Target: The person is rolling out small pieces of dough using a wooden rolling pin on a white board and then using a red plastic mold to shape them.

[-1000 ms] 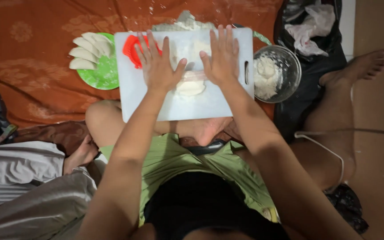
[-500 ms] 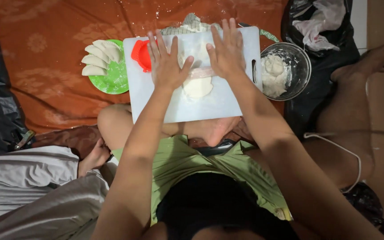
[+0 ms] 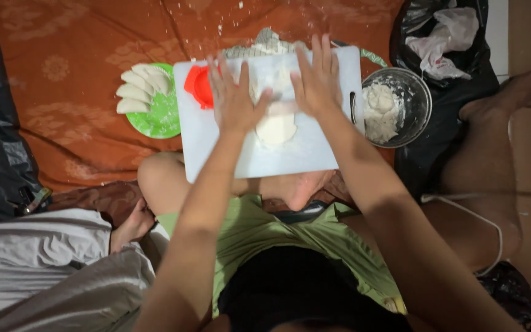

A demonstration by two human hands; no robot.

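A white cutting board [image 3: 305,157] rests across my lap. On it lies a flattened piece of pale dough [image 3: 276,130]. My left hand [image 3: 235,101] and my right hand [image 3: 318,83] lie flat over the far end of the dough, fingers spread. Both palms press on a pale rolling pin [image 3: 281,109] that is mostly hidden beneath them. A red plastic piece [image 3: 199,86] sits on the board's left corner, just beside my left hand.
A green plate [image 3: 162,118] with several folded dumplings [image 3: 135,92] sits left of the board. At the right stands a metal bowl [image 3: 418,92] holding dough [image 3: 381,112]. Behind it is a black bag [image 3: 447,43]. Everything lies on an orange cloth [image 3: 75,67].
Both hands stay flat on the pin over the dough, shifting only slightly along the board. The view has tilted a little, so the board sits lower in the picture.
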